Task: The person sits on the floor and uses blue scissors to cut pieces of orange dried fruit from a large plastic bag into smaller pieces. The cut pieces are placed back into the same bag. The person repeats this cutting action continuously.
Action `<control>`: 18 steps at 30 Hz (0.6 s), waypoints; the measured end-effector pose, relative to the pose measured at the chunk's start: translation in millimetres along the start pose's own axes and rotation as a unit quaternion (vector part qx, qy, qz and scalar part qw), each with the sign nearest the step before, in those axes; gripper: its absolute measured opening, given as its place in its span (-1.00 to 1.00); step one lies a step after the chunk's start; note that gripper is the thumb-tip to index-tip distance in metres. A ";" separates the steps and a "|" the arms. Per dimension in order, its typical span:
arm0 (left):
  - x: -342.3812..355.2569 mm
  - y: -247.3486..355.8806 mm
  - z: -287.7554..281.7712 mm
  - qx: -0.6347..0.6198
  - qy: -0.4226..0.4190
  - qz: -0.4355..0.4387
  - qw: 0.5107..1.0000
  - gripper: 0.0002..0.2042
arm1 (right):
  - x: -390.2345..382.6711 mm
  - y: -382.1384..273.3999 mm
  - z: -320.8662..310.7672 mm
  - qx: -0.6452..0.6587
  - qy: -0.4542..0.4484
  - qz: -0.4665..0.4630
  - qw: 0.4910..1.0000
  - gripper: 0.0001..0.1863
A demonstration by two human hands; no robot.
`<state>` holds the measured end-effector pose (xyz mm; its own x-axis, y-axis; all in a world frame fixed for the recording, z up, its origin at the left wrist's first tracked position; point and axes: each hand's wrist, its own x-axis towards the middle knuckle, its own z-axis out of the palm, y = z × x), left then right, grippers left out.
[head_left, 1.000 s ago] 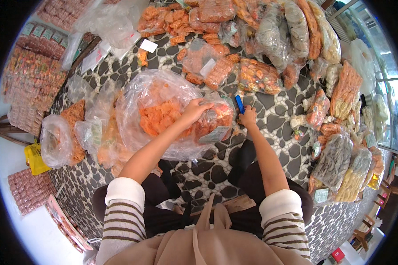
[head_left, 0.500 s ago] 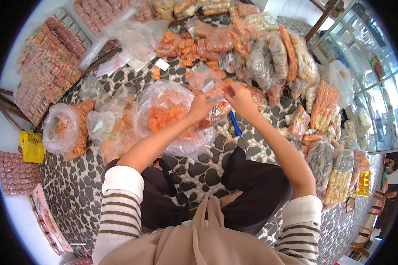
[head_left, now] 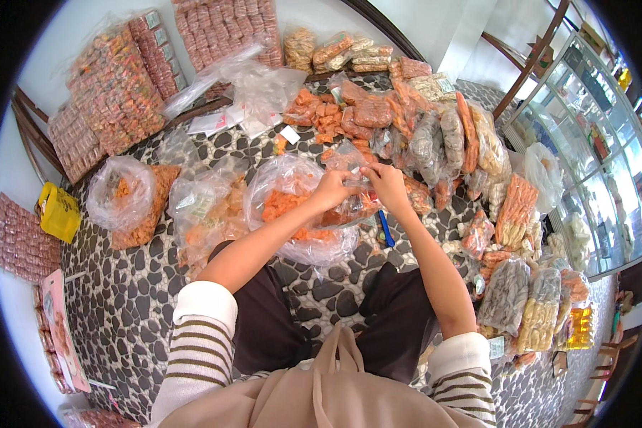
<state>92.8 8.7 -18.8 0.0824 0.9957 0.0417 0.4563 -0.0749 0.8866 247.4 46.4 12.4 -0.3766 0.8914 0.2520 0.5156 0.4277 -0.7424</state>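
A clear plastic bag with orange pieces in it hangs between my hands, above the floor. My left hand is closed on the left part of its top edge. At the right part of that edge, my right hand pinches the plastic, its fingertips close to the left hand's. Below and left of them sits a large open plastic bag of orange chips. Beside the right forearm, a blue-handled tool lies on the floor; its kind I cannot make out.
Filled snack bags are heaped at the far right, with more bags near my right arm. To the left stand an open bag of orange snacks and a yellow bag. Empty plastic bags lie at the back. A glass cabinet stands right.
My hands have come closer together at the top edge of the bag, the right one lowered onto it. The whole view has shifted, showing more of the back wall.
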 end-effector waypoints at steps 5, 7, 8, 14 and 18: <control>-2.0 2.4 -4.2 -0.007 -0.009 0.026 1.000 -0.67 | -2.1 2.9 8.3 -0.030 0.055 -0.045 0.997 -0.76; -4.4 3.9 -4.3 -0.031 -0.035 0.035 0.998 -0.69 | 1.4 5.0 5.9 -0.038 0.075 -0.044 0.995 -0.75; -7.1 4.3 -0.4 -0.061 -0.047 0.043 0.996 -0.69 | 3.6 7.2 1.8 -0.044 0.084 -0.044 0.995 -0.74; -24.6 -8.2 17.1 -0.048 -0.042 0.012 0.998 -0.73 | 16.7 26.5 -43.9 -0.020 0.072 0.055 0.996 -0.71; -18.2 -20.2 12.5 -0.025 0.021 0.012 0.999 -0.74 | 3.4 23.2 -28.7 0.091 -0.002 0.013 0.996 -0.75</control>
<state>93.1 -8.6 -43.2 0.0543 0.9952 0.0814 0.4092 -0.0965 0.9073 280.2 63.6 13.9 -0.3686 0.9011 0.2284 0.3770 0.3694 -0.8494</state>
